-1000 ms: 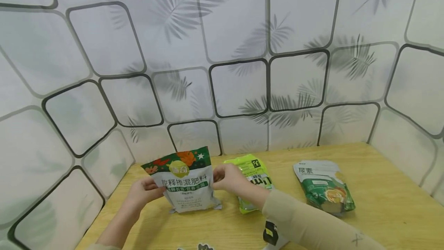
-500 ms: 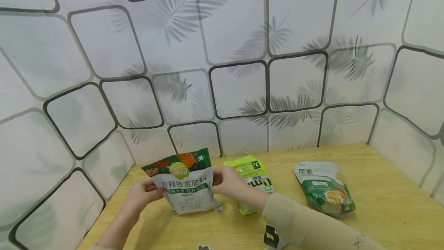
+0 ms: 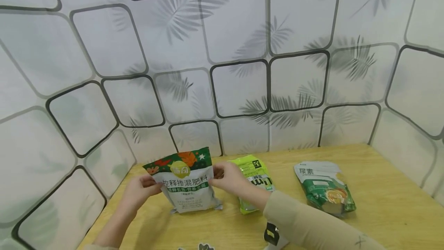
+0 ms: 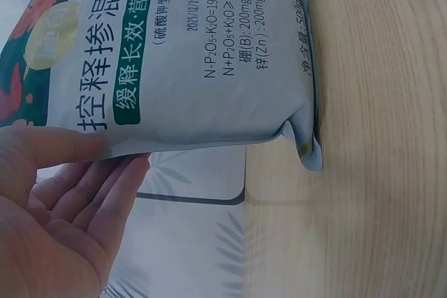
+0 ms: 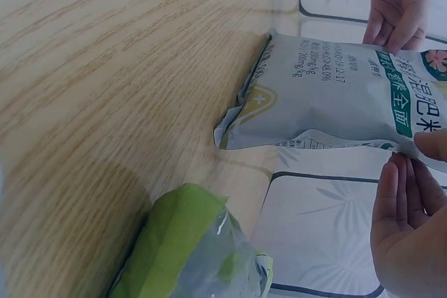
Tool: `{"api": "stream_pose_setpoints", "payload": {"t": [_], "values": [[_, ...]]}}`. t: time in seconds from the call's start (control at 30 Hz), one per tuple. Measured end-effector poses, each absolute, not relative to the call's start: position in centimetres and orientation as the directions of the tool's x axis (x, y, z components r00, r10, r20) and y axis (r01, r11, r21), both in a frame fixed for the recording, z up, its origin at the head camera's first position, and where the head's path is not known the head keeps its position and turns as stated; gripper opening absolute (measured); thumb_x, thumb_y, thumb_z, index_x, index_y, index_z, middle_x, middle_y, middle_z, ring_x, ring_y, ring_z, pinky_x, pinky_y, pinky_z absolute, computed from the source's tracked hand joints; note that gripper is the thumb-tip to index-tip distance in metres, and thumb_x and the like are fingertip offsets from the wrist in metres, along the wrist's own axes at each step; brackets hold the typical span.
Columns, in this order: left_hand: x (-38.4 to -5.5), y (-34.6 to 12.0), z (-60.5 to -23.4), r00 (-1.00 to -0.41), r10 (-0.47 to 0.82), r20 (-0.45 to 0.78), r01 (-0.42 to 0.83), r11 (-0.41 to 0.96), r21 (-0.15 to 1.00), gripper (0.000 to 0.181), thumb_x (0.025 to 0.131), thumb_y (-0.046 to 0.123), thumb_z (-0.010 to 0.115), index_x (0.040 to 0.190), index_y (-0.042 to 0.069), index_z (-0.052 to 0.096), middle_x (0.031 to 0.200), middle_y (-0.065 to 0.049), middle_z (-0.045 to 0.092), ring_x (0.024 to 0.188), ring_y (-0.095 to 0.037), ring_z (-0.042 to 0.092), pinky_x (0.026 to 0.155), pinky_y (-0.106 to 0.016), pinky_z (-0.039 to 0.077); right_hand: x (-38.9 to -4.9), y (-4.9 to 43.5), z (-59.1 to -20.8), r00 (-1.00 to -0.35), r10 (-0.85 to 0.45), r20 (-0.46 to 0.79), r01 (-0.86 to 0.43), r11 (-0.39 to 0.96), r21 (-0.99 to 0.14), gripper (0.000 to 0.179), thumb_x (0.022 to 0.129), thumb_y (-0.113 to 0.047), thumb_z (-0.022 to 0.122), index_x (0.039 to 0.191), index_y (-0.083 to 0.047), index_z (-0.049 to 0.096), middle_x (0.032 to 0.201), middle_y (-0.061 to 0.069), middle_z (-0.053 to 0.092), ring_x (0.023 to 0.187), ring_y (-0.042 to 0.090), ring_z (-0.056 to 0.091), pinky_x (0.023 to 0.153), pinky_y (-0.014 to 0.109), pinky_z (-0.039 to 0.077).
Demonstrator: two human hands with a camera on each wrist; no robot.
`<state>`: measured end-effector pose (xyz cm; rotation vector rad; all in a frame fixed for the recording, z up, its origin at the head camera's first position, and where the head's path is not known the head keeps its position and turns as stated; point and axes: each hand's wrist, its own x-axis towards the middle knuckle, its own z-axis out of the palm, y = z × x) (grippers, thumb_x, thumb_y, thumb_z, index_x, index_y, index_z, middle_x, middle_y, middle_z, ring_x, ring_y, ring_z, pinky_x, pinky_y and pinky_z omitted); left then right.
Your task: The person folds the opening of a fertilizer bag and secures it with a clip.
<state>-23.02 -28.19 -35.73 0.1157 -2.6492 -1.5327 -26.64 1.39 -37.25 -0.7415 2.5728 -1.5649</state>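
Note:
A grey-white fertilizer bag with a green, flower-printed top band stands on the wooden table, tilted slightly back, its base at the tabletop. My left hand pinches its left edge. In the left wrist view that hand's thumb lies on the printed front and the fingers go behind. On the opposite edge, my right hand pinches the bag at about the same height. The right wrist view shows the right thumb on the front, the fingers behind, and the bag's folded bottom corner.
Beside the right hand lies a lime-green bag, partly covered by the forearm. Farther right is a grey and green bag. A black item with a yellow mark sits by the right sleeve. A patterned wall covering backs the table.
Both hands' grips have shifted slightly upward along the fertilizer bag's side edges. The bag stands in nearly the same place.

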Motion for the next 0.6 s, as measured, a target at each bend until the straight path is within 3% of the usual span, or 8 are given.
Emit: {"api": "stream_pose_setpoints", "payload": {"t": [0.33, 0.6], "values": [[-22.6, -28.3, -34.7, -0.996, -0.076, 0.045, 0.006, 0.449, 0.894, 0.043, 0.099, 0.003, 0.07, 0.135, -0.019, 0.059, 0.114, -0.023, 0.079, 0.085, -0.001, 0.072, 0.085, -0.028, 0.067, -26.8, 1.3, -36.5, -0.873, -0.415, 0.255, -0.398, 0.307, -0.864, 0.016, 0.093, -0.01, 0.08, 0.108, -0.004, 0.079, 0.097, 0.01, 0.077, 0.085, 0.009, 0.065, 0.074, 0.024, 0.058], [-22.3, -28.4, -34.0, -0.996, -0.079, 0.048, 0.011, 0.416, 0.909, 0.043, 0.102, 0.005, 0.068, 0.137, -0.019, 0.058, 0.123, -0.024, 0.076, 0.084, 0.004, 0.071, 0.083, -0.023, 0.066, -26.8, 1.1, -36.0, -0.866, -0.414, 0.28, -0.412, 0.274, -0.869, 0.022, 0.095, -0.012, 0.079, 0.115, -0.004, 0.079, 0.104, 0.012, 0.077, 0.086, 0.008, 0.064, 0.075, 0.022, 0.056]]}}
